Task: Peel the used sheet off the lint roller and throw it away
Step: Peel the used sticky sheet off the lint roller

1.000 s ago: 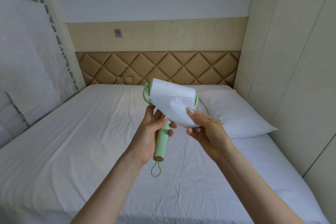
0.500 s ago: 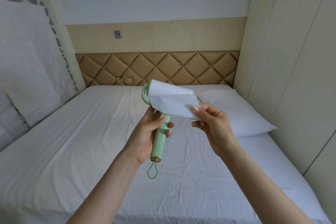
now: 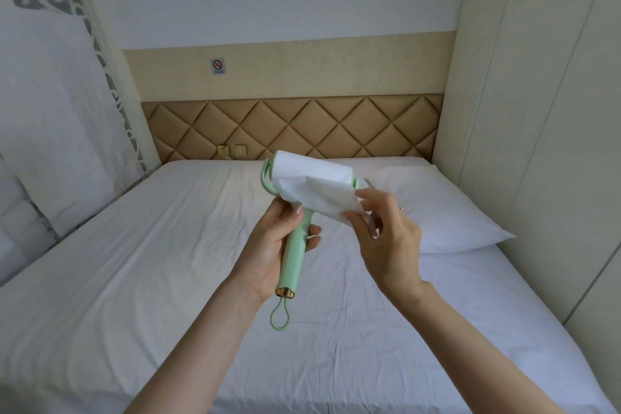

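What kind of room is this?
Probably a hotel bedroom: a bed with white sheets, a white pillow, a tan diamond-quilted headboard and a small no-smoking sign on the wall.

Hidden and cut off

The left hand (image 3: 268, 245) covers part of the lint roller (image 3: 295, 235) handle; the wall sign (image 3: 218, 66) is too small to read; both forearms leave the bottom edge.
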`<state>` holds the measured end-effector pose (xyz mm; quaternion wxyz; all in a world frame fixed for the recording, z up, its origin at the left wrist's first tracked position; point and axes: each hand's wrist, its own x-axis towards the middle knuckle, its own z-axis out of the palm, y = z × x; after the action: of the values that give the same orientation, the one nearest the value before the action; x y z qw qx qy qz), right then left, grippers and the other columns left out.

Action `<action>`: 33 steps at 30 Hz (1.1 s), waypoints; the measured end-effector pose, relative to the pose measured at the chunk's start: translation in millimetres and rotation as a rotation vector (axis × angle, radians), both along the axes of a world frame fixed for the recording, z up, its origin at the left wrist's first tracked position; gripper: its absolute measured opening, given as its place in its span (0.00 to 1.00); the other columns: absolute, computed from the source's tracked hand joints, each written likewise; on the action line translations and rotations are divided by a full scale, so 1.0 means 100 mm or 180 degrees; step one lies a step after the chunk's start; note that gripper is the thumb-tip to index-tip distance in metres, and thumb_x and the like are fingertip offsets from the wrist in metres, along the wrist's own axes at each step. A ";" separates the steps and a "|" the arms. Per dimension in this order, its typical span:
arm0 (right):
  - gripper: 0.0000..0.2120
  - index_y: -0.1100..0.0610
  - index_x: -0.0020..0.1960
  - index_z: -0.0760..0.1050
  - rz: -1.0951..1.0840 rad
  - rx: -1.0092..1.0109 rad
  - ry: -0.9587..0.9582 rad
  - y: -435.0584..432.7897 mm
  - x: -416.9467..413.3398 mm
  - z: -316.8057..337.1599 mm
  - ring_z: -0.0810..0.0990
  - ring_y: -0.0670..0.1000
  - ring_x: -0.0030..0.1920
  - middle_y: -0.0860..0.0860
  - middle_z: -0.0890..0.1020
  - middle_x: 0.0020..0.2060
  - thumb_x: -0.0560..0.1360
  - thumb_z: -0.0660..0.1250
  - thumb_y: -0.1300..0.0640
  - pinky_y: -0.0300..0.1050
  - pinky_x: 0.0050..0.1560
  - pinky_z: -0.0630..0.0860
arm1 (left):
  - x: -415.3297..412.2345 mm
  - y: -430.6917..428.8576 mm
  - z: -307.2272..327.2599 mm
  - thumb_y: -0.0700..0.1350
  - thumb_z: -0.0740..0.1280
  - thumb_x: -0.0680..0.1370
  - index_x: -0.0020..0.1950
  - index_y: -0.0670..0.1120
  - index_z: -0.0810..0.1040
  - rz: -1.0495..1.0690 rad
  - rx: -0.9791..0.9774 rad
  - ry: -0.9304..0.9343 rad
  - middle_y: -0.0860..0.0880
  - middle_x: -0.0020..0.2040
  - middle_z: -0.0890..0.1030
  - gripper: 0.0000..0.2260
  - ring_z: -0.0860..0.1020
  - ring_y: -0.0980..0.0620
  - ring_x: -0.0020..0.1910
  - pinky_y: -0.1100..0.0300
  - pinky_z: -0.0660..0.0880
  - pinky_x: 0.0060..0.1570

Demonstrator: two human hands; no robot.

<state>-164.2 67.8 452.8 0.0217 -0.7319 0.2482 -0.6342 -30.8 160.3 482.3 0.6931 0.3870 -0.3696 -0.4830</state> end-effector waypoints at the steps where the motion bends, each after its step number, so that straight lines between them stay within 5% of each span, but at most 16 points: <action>1: 0.13 0.55 0.50 0.73 -0.0099 -0.0110 0.0030 0.00 0.00 -0.01 0.74 0.46 0.33 0.49 0.81 0.33 0.69 0.73 0.62 0.33 0.32 0.66 | -0.01 0.00 0.01 0.40 0.61 0.78 0.58 0.47 0.75 0.0035 0.0012 -0.0017 0.49 0.46 0.74 0.10 0.78 0.54 0.34 0.62 0.77 0.35; 5: 0.08 0.61 0.37 0.78 -0.0067 -0.0643 0.0156 -0.05 -0.01 -0.04 0.74 0.53 0.24 0.53 0.81 0.31 0.68 0.71 0.73 0.45 0.20 0.69 | -0.03 -0.01 0.03 0.41 0.61 0.78 0.57 0.47 0.74 0.0128 0.0011 -0.0150 0.50 0.45 0.73 0.09 0.75 0.54 0.33 0.63 0.73 0.31; 7: 0.08 0.64 0.37 0.78 0.0188 -0.0603 0.0182 -0.05 0.00 -0.07 0.75 0.54 0.27 0.55 0.81 0.34 0.68 0.69 0.75 0.47 0.22 0.71 | -0.03 -0.01 0.04 0.42 0.61 0.78 0.58 0.47 0.74 0.0181 0.0013 -0.0215 0.49 0.45 0.73 0.09 0.74 0.54 0.33 0.63 0.72 0.31; 15: 0.22 0.55 0.65 0.67 0.0577 -0.0287 0.0644 -0.04 -0.01 -0.11 0.76 0.52 0.37 0.57 0.77 0.39 0.73 0.68 0.61 0.49 0.34 0.77 | -0.02 0.00 0.08 0.41 0.61 0.77 0.56 0.48 0.76 0.0059 -0.0044 0.0069 0.49 0.44 0.75 0.09 0.74 0.54 0.33 0.65 0.72 0.30; 20: 0.10 0.63 0.52 0.82 0.0395 -0.0464 0.0224 -0.09 0.00 -0.12 0.71 0.49 0.37 0.58 0.76 0.34 0.72 0.69 0.67 0.44 0.34 0.71 | -0.03 0.00 0.08 0.40 0.62 0.76 0.58 0.50 0.75 0.0016 -0.0105 0.0082 0.51 0.44 0.75 0.12 0.76 0.54 0.34 0.65 0.73 0.30; 28: 0.05 0.64 0.46 0.82 0.0650 -0.0130 -0.0150 -0.08 -0.03 -0.10 0.73 0.48 0.38 0.57 0.76 0.35 0.71 0.69 0.66 0.45 0.36 0.74 | -0.04 0.01 0.08 0.36 0.60 0.76 0.57 0.48 0.73 -0.0041 -0.0012 0.0319 0.49 0.44 0.74 0.13 0.77 0.53 0.32 0.64 0.73 0.29; 33: 0.04 0.65 0.42 0.81 0.0667 -0.0050 -0.0199 -0.04 -0.05 -0.07 0.71 0.46 0.37 0.58 0.76 0.34 0.71 0.69 0.65 0.32 0.40 0.70 | -0.05 0.01 0.08 0.35 0.59 0.75 0.57 0.47 0.73 -0.0021 0.0014 0.0408 0.49 0.44 0.75 0.13 0.78 0.52 0.32 0.63 0.72 0.28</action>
<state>-169.5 64.2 446.3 0.0898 -0.7339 0.1646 -0.6529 -36.2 161.2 490.3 0.7129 0.3556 -0.3246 -0.5099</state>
